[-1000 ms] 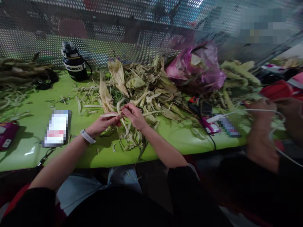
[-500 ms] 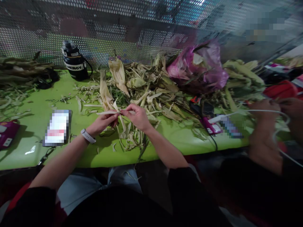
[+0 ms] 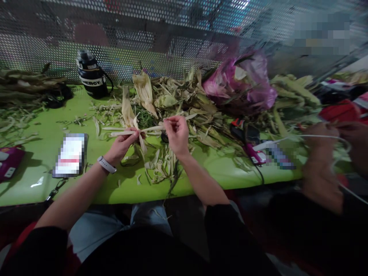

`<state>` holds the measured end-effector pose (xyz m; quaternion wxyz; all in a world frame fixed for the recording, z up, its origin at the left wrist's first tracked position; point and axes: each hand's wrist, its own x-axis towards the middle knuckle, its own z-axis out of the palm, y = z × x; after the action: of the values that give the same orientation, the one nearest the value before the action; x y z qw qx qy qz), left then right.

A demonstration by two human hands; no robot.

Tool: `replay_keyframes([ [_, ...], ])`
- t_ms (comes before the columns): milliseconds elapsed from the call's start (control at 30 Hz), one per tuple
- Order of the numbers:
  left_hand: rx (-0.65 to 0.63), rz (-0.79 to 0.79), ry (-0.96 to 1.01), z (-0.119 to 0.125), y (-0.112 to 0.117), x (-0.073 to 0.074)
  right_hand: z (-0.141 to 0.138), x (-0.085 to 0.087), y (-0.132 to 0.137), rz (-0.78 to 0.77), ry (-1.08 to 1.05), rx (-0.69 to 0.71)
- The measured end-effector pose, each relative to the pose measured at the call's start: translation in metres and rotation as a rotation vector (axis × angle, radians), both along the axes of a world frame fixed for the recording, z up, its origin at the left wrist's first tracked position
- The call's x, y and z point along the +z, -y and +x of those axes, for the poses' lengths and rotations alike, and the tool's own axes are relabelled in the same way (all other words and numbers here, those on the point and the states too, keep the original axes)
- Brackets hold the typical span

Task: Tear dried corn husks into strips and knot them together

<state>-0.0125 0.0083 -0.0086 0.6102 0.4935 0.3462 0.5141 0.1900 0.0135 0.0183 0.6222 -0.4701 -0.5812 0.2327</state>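
My left hand, with a white watch at the wrist, pinches a pale corn husk piece above the green table. My right hand pinches a thin strip of that husk and holds it out to the right, so the strip stretches between both hands. Torn husk strips lie under my hands near the table's front edge.
A big heap of corn husks and a pink plastic bag lie behind. A black bottle stands at the back left, a phone lies left. Another person's hands hold a white cable at the right. Perforated metal screen behind.
My hands have drawn apart: the right hand moved right and up, peeling a strip off the husk that the left hand holds.
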Motion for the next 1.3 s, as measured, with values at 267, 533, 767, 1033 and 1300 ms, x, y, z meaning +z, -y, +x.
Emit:
replay_keyframes([
  [267, 0.186, 0.168, -0.094, 0.001, 0.000, 0.003, -0.021, -0.008, 0.027, -0.103, 0.420, 0.360],
  [533, 0.196, -0.031, 0.138, 0.003, -0.003, 0.004, -0.022, -0.010, 0.021, -0.011, 0.459, 0.369],
  [767, 0.164, -0.098, 0.041, 0.000, -0.002, 0.008, -0.021, -0.017, 0.020, 0.204, 0.816, 0.296],
  [1033, -0.064, 0.006, -0.147, -0.001, 0.005, 0.016, -0.013, -0.012, 0.012, 0.222, 0.618, 0.226],
  [1300, -0.133, -0.026, -0.097, -0.005, 0.003, 0.011, -0.017, -0.016, 0.012, -0.176, 0.290, 0.357],
])
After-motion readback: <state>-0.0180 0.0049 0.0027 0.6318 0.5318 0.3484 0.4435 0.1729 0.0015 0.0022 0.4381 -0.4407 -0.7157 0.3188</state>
